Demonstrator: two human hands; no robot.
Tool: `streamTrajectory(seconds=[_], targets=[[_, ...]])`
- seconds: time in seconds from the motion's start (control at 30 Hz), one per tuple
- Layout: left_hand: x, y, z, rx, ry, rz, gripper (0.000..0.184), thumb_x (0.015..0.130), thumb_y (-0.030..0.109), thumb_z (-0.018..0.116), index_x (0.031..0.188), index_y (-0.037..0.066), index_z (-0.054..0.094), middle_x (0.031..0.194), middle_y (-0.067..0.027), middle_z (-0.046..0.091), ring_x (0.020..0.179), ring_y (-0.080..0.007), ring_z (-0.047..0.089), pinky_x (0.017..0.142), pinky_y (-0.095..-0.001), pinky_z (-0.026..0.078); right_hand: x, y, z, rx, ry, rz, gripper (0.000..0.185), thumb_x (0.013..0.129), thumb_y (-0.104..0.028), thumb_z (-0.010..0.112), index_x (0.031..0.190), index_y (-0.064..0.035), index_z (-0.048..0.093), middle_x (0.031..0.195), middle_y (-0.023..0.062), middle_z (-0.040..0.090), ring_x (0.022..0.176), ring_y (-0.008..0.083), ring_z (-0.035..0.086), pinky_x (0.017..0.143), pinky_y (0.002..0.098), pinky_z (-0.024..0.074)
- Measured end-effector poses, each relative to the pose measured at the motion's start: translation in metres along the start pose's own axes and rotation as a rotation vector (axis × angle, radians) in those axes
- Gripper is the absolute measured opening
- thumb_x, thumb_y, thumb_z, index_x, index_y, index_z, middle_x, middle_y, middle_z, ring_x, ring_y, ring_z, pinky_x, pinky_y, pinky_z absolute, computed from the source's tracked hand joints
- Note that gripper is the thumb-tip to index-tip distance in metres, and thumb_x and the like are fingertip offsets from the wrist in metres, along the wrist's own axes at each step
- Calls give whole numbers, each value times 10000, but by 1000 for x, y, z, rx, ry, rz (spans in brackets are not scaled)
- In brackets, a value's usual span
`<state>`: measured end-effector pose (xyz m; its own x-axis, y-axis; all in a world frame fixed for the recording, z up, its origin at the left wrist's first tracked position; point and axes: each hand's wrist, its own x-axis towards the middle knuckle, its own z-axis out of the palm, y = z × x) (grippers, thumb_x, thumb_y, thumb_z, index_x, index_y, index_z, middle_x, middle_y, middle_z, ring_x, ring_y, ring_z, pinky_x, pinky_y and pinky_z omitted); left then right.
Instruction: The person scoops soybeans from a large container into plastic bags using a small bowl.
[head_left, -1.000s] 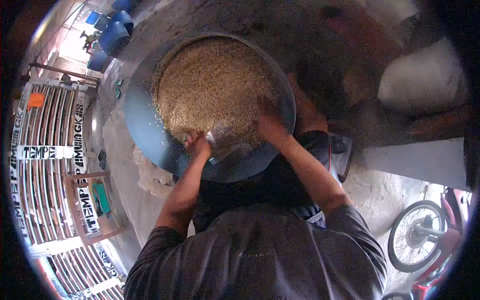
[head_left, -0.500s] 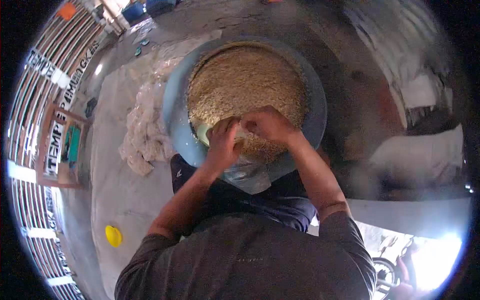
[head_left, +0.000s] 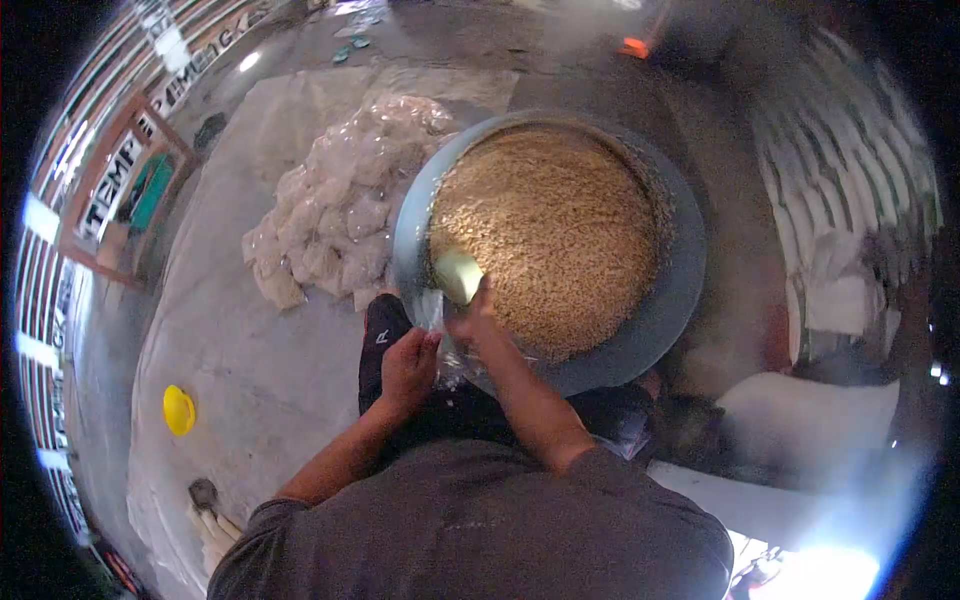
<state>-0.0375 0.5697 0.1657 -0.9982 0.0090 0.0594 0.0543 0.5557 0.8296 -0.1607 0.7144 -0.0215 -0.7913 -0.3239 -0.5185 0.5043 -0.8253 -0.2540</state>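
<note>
A big blue-grey basin (head_left: 675,290) stands in front of me, filled with small yellowish beans or grains (head_left: 550,230). My right hand (head_left: 474,318) is closed around a pale green scoop (head_left: 459,277) by the basin's left inner side. Its fingers are partly hidden behind the hand and wrist. Just outside the near left rim, my left hand (head_left: 410,365) is closed on the edge of a clear plastic bag (head_left: 430,312). Part of the bag shows close beside the right hand, and its lower part is hard to make out.
Left of the basin a heap of filled clear plastic bags (head_left: 335,205) lies on a pale sheet (head_left: 270,370). A yellow bowl-like object (head_left: 179,410) sits farther left. Long whitish bundles (head_left: 830,190) lie at the right, near a white sack (head_left: 805,420).
My hands, together over the beans before, have moved apart: the left is lower left with the bag, the right holds the scoop. The view has turned, showing more of the bag heap.
</note>
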Motion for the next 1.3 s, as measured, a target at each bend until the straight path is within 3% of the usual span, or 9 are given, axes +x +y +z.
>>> streamTrajectory(seconds=[0.03, 0.13, 0.2, 0.47, 0.6, 0.73, 0.87, 0.93, 1.3], targets=[[-7, 5, -6, 22, -46, -57, 423, 1048, 414, 447, 939, 28, 583, 790, -208, 615, 767, -465, 615, 660, -484, 483, 27, -8, -6, 139, -34, 34, 842, 850, -779, 489, 1445, -184, 475, 1401, 132, 548, 1287, 382, 478, 1052, 634, 374], [-18, 10, -13, 10, 5, 63, 384, 1055, 387, 448, 966, 38, 580, 779, -205, 611, 766, -451, 628, 662, -470, 486, 58, -47, 10, -1273, -296, -163, 778, 930, -697, 427, 1412, -91, 497, 1374, 151, 576, 1232, 381, 550, 1003, 669, 428], [-17, 12, -14, -105, 9, 65, 348, 1052, 358, 469, 966, 41, 585, 786, -205, 618, 774, -445, 638, 668, -476, 489, 94, -48, -29, 163, -521, -39, 716, 938, -635, 470, 1399, -87, 509, 1371, 141, 582, 1247, 356, 548, 1025, 632, 436], [-12, 19, -14, -210, 30, 42, 248, 1019, 247, 531, 1007, 16, 620, 868, -226, 643, 837, -450, 636, 733, -477, 503, 17, 29, -65, -1396, 1229, -609, 642, 843, -482, 740, 1244, -30, 521, 1306, 192, 546, 1061, 432, 573, 881, 517, 513], [-8, 12, -13, -186, -54, 54, 215, 1017, 223, 551, 1017, 21, 625, 886, -225, 655, 851, -437, 646, 749, -460, 512, -67, 32, 7, -1111, 335, -698, 819, 777, -424, 769, 1394, -21, 411, 1416, 332, 370, 1257, 477, 427, 1046, 539, 409], [-3, 19, -9, -164, -186, -37, 257, 1025, 256, 543, 1070, 12, 607, 902, -235, 646, 891, -442, 648, 748, -465, 505, -71, -23, 22, -2375, 466, -1045, 718, 831, -256, 695, 1447, -71, 375, 1333, 274, 438, 1224, 411, 457, 921, 455, 484], [-8, -4, 13, -847, -357, -414, 143, 1014, 119, 551, 1064, -6, 600, 992, -120, 692, 883, -252, 700, 735, -362, 540, -107, -109, 55, -2019, 478, -1007, 704, 812, -171, 689, 1450, -194, 394, 1393, 217, 383, 1278, 424, 407, 958, 538, 464], [-9, -6, 9, -989, -444, -373, 68, 995, 57, 551, 1034, 12, 584, 976, -61, 658, 847, -156, 652, 707, -314, 538, -112, -119, 70, -2316, 1004, -915, 696, 814, -222, 709, 1444, -215, 414, 1471, 193, 314, 1302, 399, 390, 972, 574, 447], [-2, 13, -2, -544, -100, -234, 84, 1022, 157, 520, 1036, 75, 536, 802, -34, 567, 700, -114, 547, 627, -308, 471, -38, -106, -64, -243, 277, -544, 443, 1035, -238, 476, 1440, -64, 433, 1257, 133, 599, 1086, 254, 614, 842, 424, 567]])
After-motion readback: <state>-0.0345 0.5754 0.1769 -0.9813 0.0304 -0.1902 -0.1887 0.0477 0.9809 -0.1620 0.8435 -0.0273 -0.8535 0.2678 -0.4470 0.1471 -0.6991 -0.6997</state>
